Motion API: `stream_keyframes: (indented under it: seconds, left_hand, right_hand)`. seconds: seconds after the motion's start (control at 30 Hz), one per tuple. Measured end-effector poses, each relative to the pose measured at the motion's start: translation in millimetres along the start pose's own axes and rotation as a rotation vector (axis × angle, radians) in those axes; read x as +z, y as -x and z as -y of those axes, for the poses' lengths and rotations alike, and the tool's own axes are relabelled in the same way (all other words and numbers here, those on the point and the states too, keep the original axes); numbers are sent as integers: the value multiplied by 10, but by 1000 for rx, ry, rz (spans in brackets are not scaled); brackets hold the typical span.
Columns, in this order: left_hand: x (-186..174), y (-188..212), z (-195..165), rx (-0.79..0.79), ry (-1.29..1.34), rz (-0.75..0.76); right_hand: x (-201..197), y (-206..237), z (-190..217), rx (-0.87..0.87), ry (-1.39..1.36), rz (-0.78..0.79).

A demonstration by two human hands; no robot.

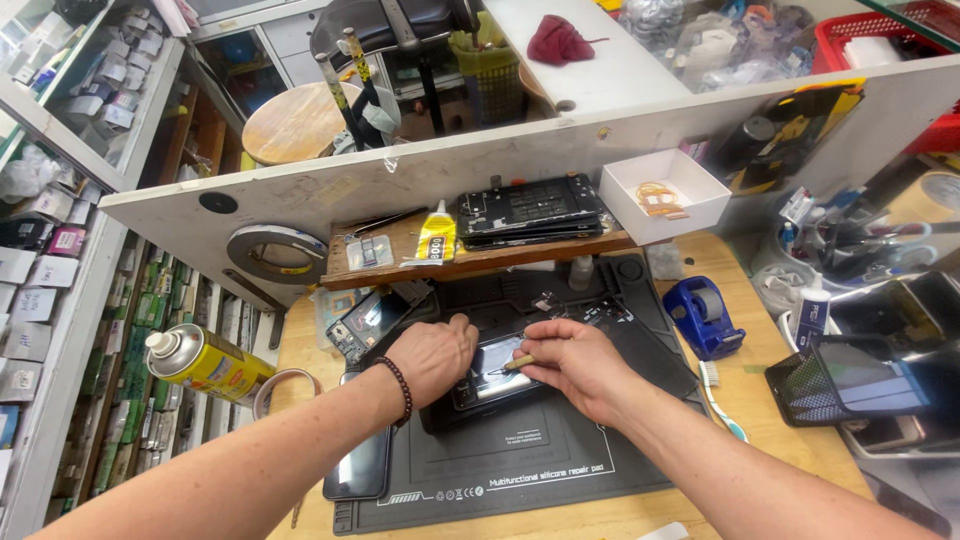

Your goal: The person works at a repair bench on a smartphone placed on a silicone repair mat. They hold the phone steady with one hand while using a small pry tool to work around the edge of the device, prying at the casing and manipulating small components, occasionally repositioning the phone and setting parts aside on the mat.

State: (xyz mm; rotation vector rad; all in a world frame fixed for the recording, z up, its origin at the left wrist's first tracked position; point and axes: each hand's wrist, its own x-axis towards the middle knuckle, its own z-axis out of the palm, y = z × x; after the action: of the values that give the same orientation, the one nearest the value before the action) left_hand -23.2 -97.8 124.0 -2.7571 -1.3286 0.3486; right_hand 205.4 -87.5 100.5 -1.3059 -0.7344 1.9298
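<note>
Crowded bench: both hands on a phone [495, 372], mat [520, 450] edge clear.

My wooden workbench [770, 420] carries a black silicone repair mat [520, 465] across its middle, running to the near edge. By the left edge lies a yellow spray can [205, 362] on its side. Toward the right edge stand a blue tape dispenser [705, 317] and a black mesh tray [850, 385], a white toothbrush [718, 398] between them.
</note>
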Motion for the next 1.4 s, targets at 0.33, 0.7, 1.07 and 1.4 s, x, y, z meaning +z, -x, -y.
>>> stream_keyframes:
  seconds: [0.33, 0.7, 1.07, 1.4]
  left_hand:
    - [-8, -8, 51, -171, 312, 20]
    - [-1, -84, 208, -204, 478, 119]
    - [502, -769, 214, -866, 1454, -194]
    - [1263, -1265, 499, -761, 890, -173]
  right_hand:
    - [23, -20, -84, 10, -22, -2]
    - [53, 15, -40, 21, 2, 16]
    - [73, 80, -43, 22, -17, -23]
    - [45, 153, -29, 24, -60, -13]
